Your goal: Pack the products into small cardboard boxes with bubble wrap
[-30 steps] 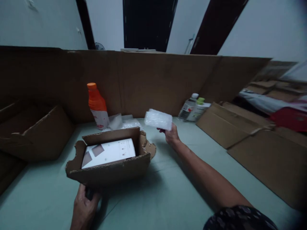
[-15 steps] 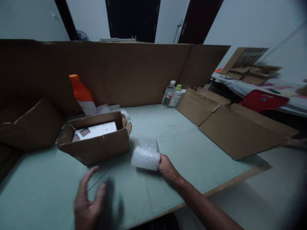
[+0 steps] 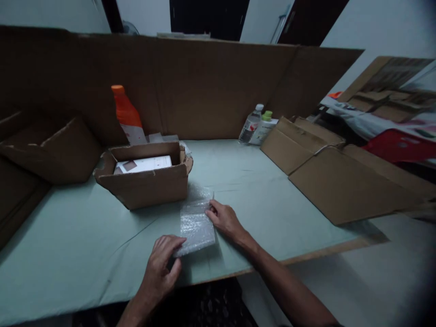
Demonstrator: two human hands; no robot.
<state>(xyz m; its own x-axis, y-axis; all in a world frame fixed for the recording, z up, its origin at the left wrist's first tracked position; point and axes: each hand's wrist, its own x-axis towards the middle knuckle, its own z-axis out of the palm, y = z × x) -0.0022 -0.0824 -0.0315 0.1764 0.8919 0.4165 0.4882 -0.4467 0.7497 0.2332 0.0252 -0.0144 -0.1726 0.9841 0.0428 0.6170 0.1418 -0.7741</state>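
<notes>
A sheet of bubble wrap [image 3: 197, 227] lies partly folded near the table's front edge. My right hand [image 3: 223, 218] pinches its right edge, thumb and fingers closed on the film. My left hand [image 3: 163, 261] is at the near left corner, fingertips touching the wrap and thumb held apart from them. Just beyond the wrap to the left stands an open cardboard box [image 3: 160, 184] with a white box [image 3: 146, 164] inside.
Behind the box is an orange and white bottle [image 3: 127, 116]. A clear bottle [image 3: 251, 125] and a green-capped white bottle [image 3: 265, 127] stand by a tall cardboard panel [image 3: 211, 91]. More cardboard boxes [image 3: 340, 181] sit to the right, others [image 3: 68, 150] to the left.
The bubble wrap, rolled in my right hand before, now lies flatter and nearer the table edge. My left hand has moved right to touch its corner. The view has shifted.
</notes>
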